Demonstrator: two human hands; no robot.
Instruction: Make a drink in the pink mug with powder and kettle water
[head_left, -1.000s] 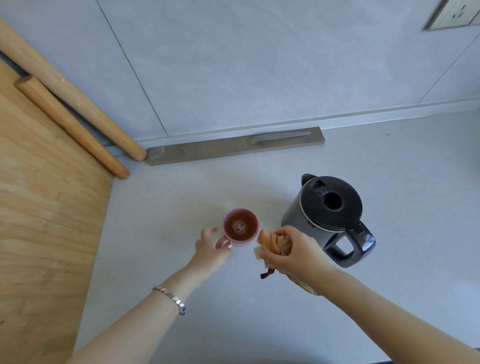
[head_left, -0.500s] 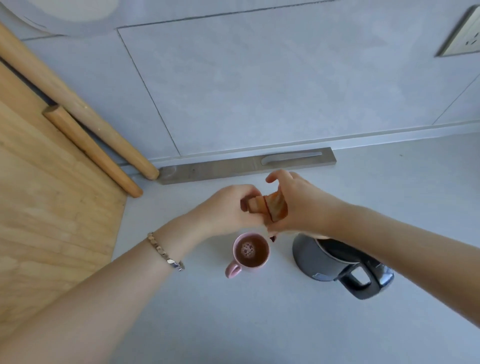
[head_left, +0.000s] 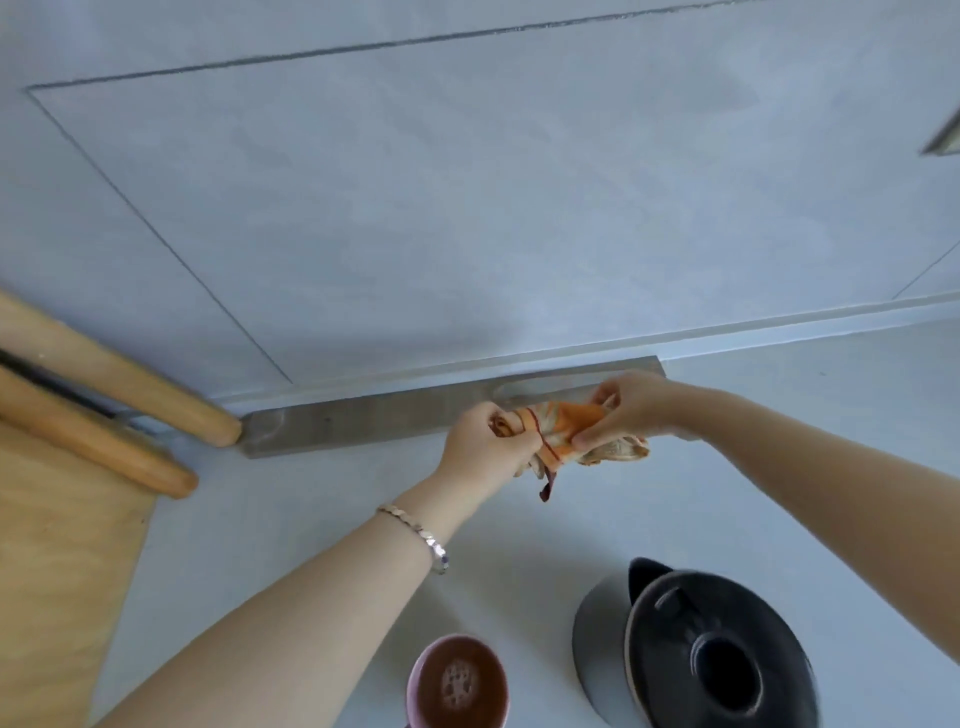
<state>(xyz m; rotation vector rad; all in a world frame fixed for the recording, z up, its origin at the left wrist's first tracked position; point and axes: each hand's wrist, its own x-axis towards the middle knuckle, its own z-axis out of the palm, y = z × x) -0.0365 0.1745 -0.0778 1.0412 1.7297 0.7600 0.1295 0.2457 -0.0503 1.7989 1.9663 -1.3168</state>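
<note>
Clutching wrapper (head_left: 571, 423): left hand (head_left: 483, 441), right hand (head_left: 634, 410)

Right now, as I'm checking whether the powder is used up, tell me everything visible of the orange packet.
The orange packet looks thin and crumpled, orange and white, with a dark red strip dangling below. The left hand and right hand grip its two ends above the counter. Contents cannot be seen.

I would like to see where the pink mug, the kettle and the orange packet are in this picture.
pink mug (head_left: 415, 675), head view, on its pink rim at the left.
kettle (head_left: 670, 639), head view, on its dark lid.
orange packet (head_left: 571, 422), head view, on its orange middle part.
</note>
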